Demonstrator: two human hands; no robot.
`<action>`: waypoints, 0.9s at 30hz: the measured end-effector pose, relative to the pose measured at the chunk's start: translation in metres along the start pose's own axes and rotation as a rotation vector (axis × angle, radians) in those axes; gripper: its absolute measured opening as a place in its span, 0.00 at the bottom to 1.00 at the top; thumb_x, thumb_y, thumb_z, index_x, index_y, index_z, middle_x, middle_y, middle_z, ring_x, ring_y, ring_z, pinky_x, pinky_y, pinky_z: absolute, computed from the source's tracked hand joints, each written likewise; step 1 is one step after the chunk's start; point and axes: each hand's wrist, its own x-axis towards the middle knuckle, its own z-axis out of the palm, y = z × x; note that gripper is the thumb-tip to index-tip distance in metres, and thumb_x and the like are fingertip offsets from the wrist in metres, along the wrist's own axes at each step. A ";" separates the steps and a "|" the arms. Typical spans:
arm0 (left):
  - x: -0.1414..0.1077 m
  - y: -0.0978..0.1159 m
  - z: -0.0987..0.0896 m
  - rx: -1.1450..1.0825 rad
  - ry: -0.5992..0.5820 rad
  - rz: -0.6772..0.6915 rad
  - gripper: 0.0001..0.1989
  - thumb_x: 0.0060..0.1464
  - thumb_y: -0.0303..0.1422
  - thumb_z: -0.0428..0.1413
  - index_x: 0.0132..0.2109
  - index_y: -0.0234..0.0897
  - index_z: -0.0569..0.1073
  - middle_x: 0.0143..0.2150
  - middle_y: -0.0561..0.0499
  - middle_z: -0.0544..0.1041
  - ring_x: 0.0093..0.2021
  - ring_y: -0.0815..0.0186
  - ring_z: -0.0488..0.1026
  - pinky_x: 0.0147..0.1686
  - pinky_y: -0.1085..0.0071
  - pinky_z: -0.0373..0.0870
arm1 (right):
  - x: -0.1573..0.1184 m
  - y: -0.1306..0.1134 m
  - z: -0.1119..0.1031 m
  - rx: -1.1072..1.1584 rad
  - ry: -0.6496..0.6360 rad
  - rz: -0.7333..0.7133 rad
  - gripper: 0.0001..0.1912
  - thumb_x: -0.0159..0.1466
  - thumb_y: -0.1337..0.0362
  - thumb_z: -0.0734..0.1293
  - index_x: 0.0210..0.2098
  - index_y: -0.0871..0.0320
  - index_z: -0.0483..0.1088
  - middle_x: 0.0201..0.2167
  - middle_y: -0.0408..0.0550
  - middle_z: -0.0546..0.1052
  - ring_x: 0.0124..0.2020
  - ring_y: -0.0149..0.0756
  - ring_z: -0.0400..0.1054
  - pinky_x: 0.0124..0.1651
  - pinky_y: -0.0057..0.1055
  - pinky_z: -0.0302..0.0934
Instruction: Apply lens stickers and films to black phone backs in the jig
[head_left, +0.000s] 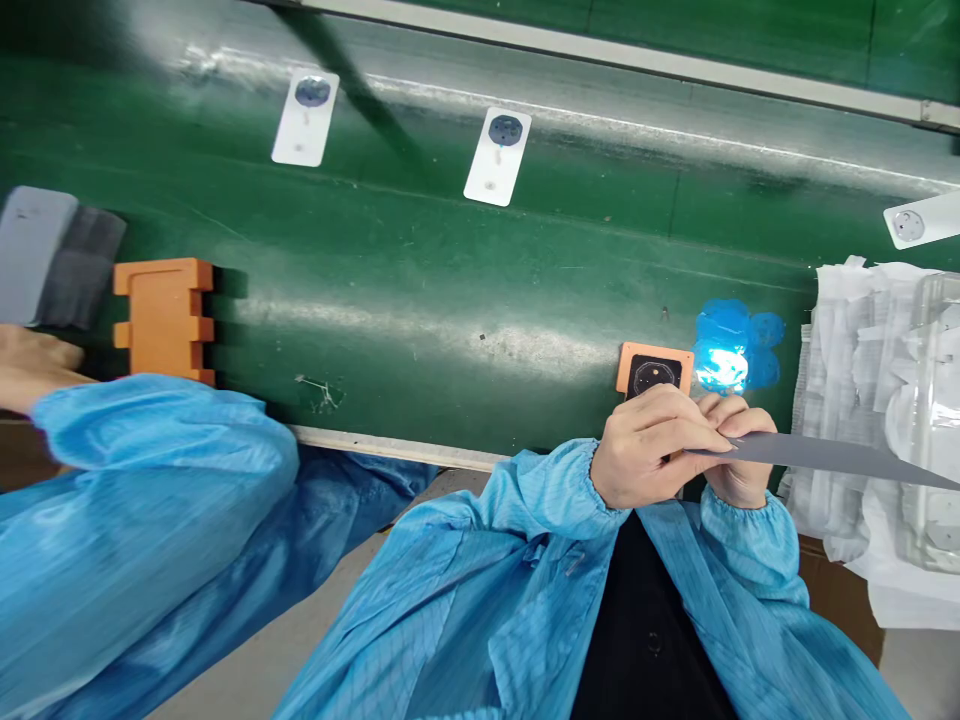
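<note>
My left hand (654,445) pinches the near end of a thin grey sheet (840,458) between thumb and fingers. Close against it, my right hand (742,480) has its fingers curled at the same end, and the sheet crosses in front of its palm. Its exact grip on the sheet is partly hidden. The sheet is seen nearly edge-on and reaches out to the right. Just beyond my left hand lies an orange fixture (624,368) with a black plate (654,374) in it, partly covered by my fingers. Shiny blue film pieces (724,345) lie beside the fixture.
White cards with round dark pieces (305,118) (496,160) lie on the green bench (420,270); another card (930,220) is far right. White sheets (840,400) and a clear tray (937,420) stand right. Left are an orange block (166,320), grey stacks (37,250) and a co-worker's hand (34,365).
</note>
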 end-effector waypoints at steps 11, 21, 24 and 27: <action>0.001 0.001 0.000 -0.024 0.018 -0.032 0.06 0.61 0.29 0.66 0.37 0.36 0.77 0.30 0.55 0.78 0.30 0.71 0.75 0.34 0.72 0.75 | -0.002 0.001 0.005 -0.004 0.026 0.069 0.16 0.55 0.50 0.82 0.27 0.49 0.76 0.23 0.39 0.73 0.26 0.33 0.70 0.33 0.36 0.71; 0.005 0.002 -0.003 -0.010 -0.063 -0.051 0.03 0.63 0.29 0.65 0.39 0.36 0.79 0.32 0.53 0.78 0.33 0.70 0.75 0.37 0.71 0.76 | -0.001 -0.002 0.006 -0.064 0.013 0.019 0.14 0.58 0.48 0.81 0.29 0.48 0.78 0.22 0.40 0.74 0.26 0.33 0.69 0.33 0.35 0.67; 0.005 0.001 0.000 0.007 -0.032 -0.012 0.03 0.62 0.28 0.65 0.39 0.36 0.78 0.32 0.53 0.79 0.33 0.70 0.75 0.36 0.71 0.75 | -0.001 -0.002 0.007 -0.098 0.031 0.013 0.14 0.57 0.47 0.80 0.28 0.47 0.79 0.22 0.40 0.74 0.26 0.34 0.68 0.34 0.37 0.67; 0.004 0.001 0.001 0.033 -0.006 -0.003 0.04 0.62 0.27 0.65 0.38 0.35 0.78 0.30 0.54 0.76 0.31 0.70 0.73 0.33 0.72 0.74 | -0.003 -0.001 0.008 -0.094 0.030 0.011 0.13 0.58 0.48 0.80 0.29 0.47 0.80 0.23 0.41 0.75 0.26 0.34 0.68 0.34 0.37 0.67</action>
